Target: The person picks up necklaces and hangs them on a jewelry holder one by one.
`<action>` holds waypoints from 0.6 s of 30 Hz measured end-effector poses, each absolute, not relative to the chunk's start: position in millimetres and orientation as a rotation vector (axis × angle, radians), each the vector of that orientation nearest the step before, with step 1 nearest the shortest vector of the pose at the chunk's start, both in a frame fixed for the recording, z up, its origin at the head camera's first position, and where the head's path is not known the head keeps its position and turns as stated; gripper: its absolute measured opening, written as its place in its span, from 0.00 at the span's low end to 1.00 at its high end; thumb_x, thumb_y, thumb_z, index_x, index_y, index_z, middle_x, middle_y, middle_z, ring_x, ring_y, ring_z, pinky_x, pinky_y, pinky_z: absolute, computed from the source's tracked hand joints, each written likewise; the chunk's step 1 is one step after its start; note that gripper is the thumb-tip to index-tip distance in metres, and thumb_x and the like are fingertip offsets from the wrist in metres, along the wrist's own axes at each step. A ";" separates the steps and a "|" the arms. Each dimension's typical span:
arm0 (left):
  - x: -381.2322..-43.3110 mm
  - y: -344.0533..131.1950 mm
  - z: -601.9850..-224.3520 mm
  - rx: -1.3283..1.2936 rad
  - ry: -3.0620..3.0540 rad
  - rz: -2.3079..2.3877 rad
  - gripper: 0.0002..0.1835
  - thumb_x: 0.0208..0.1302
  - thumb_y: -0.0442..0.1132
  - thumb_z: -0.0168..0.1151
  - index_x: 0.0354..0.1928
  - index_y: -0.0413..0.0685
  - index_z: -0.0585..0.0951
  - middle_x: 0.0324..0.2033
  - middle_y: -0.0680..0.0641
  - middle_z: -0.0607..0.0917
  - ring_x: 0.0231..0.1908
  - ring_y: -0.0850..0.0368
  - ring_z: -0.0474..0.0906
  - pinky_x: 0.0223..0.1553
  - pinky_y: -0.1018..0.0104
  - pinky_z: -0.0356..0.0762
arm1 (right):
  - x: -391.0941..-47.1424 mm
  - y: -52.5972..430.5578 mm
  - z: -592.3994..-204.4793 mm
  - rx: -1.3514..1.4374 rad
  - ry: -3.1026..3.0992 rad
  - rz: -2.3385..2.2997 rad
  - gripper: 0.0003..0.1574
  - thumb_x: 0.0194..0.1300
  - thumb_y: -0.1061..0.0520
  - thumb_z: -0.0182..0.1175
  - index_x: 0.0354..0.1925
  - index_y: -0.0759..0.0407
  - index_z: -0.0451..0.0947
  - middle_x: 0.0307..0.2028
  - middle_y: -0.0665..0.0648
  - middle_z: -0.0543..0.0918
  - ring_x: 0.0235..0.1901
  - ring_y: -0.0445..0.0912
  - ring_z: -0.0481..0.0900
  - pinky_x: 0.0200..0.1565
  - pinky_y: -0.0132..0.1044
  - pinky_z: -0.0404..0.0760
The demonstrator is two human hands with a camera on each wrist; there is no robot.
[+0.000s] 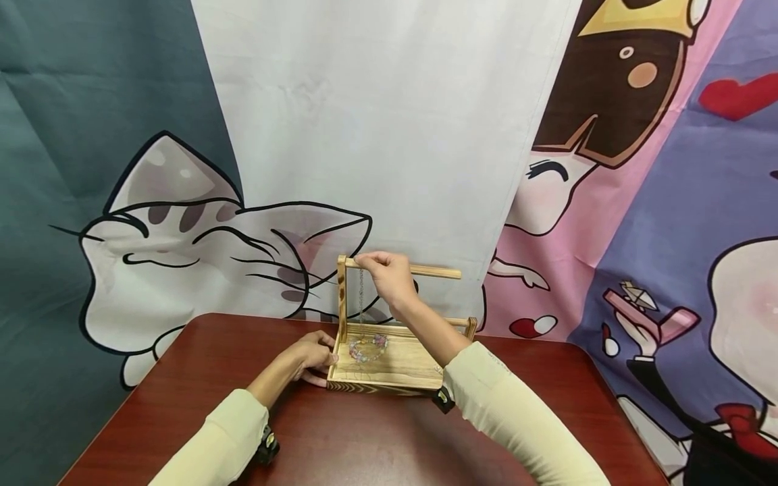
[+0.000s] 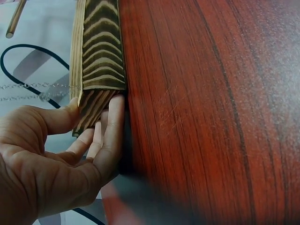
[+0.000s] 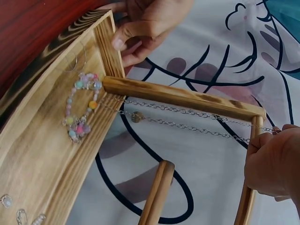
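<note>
A wooden jewelry stand (image 1: 389, 388) has a shallow tray, an upright post (image 1: 342, 297) at its left end and a bar (image 1: 437, 272) on top. My left hand (image 1: 310, 354) grips the tray's left end, thumb on the rim and fingers against the outer wall, as the left wrist view shows. Up at the bar's left part, my right hand (image 1: 392, 275) pinches a silver chain necklace (image 3: 136, 116). Its two strands hang beside the post down to the tray. A pastel beaded bracelet (image 3: 79, 129) lies in the tray (image 3: 28, 145) near the post.
Small jewelry pieces (image 3: 6, 201) lie farther along the tray. A lower, shorter bar (image 1: 457, 322) stands at the tray's back right. Beneath everything is a reddish-brown table (image 1: 243, 378), with a cartoon-printed cloth (image 1: 377, 135) hanging behind its far edge.
</note>
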State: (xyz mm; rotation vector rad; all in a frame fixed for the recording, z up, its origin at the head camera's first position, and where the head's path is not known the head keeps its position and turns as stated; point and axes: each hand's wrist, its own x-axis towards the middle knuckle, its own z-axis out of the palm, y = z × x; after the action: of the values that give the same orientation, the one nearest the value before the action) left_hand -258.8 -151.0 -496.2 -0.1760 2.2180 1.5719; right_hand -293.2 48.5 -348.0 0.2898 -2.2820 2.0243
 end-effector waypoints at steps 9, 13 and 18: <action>-258.3 -150.6 -496.1 -0.191 2.215 1.569 0.21 0.74 0.26 0.64 0.66 0.38 0.73 0.42 0.36 0.87 0.38 0.48 0.88 0.35 0.50 0.98 | -294.2 44.8 -353.7 0.221 -2.380 1.942 0.13 0.78 0.50 0.72 0.51 0.54 0.96 0.59 0.55 0.94 0.72 0.55 0.84 0.80 0.59 0.77; -258.1 -150.5 -495.3 -0.188 2.220 1.565 0.21 0.74 0.26 0.64 0.66 0.38 0.73 0.42 0.37 0.87 0.39 0.48 0.88 0.35 0.50 0.98 | -290.7 45.3 -353.9 0.215 -2.414 1.884 0.14 0.79 0.48 0.71 0.50 0.54 0.96 0.59 0.53 0.95 0.72 0.55 0.84 0.79 0.59 0.80; -258.5 -150.8 -495.2 -0.190 2.227 1.555 0.21 0.75 0.27 0.64 0.66 0.38 0.73 0.43 0.36 0.87 0.39 0.48 0.88 0.35 0.52 0.97 | -286.1 45.9 -357.4 0.243 -2.454 1.798 0.14 0.79 0.49 0.71 0.50 0.57 0.96 0.58 0.53 0.95 0.68 0.53 0.87 0.74 0.56 0.84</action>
State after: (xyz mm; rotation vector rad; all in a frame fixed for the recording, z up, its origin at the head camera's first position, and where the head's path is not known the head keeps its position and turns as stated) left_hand -258.5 -150.8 -495.2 -0.1901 2.2273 1.5546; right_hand -286.1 45.9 -357.4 0.2431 -2.4542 1.7984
